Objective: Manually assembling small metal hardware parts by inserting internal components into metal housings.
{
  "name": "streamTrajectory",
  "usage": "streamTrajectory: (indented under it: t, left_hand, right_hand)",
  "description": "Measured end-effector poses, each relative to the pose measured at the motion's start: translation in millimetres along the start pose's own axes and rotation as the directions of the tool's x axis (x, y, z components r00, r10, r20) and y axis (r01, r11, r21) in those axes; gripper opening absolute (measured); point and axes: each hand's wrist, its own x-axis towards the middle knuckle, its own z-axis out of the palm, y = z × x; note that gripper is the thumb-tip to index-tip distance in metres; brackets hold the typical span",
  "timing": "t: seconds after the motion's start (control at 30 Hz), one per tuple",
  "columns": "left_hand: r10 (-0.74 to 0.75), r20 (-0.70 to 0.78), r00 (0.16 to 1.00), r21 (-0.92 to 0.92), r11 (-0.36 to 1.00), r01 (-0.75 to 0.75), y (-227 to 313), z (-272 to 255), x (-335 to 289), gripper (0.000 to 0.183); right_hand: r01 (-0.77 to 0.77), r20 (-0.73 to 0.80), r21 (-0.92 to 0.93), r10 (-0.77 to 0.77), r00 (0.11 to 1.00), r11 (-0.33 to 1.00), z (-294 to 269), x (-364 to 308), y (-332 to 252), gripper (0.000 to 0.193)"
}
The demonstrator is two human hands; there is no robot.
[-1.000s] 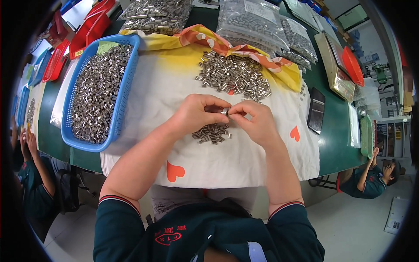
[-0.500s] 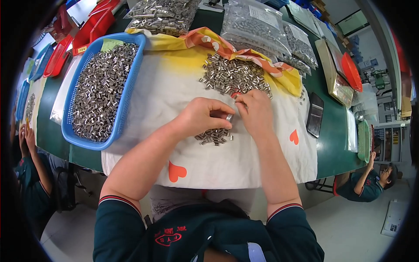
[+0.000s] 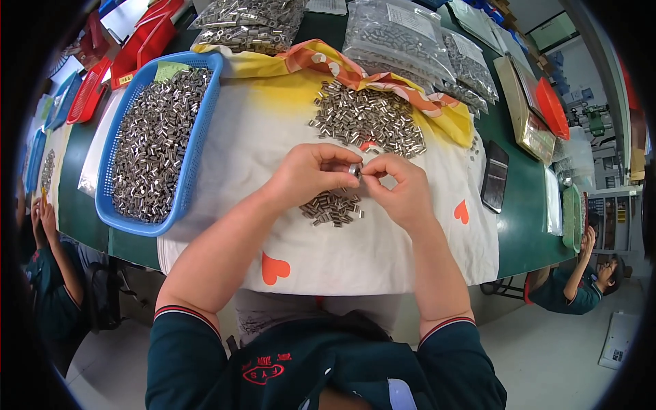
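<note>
Between the thumb and fingers of my left hand is a short, shiny metal cylinder. My right hand meets it from the right, thumb and forefinger pinched at the cylinder's end; whatever lies in that pinch is too small to make out. Just below my hands is a small pile of short metal sleeves on the white cloth. Beyond them spreads a larger heap of similar sleeves, reaching up to the cloth's yellow and orange folded edge.
A blue basket full of metal sleeves stands at the left. Clear bags of metal parts lie at the back. A dark phone rests right of the cloth on the green table. Other people sit at both sides.
My right hand has come back from the edge of the large heap to the metal cylinder in my left hand. The fingertips of both hands now meet there.
</note>
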Motion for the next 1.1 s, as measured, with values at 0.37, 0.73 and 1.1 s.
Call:
streamTrajectory:
  t: [0.37,0.73,1.1]
  left_hand:
    - [0.021,-0.04,0.999,0.108,0.994,-0.016,-1.3,2.1,-0.9,0.03]
    - [0.002,0.003,1.0,0.151,0.989,-0.002,5.6,0.7,-2.4,0.032]
    - [-0.002,0.13,0.992,0.303,0.952,-0.037,3.4,2.6,-4.4,0.03]
  right_hand:
    - [-0.193,0.114,0.084,0.183,0.976,0.978,-7.1,2.3,1.5,0.011]
    - [0.094,-0.154,-0.277,-0.141,0.978,0.956,-5.5,17.3,19.1,0.017]
    - [0.133,-0.048,-0.631,-0.209,0.977,0.764,5.5,15.8,25.8,0.01]
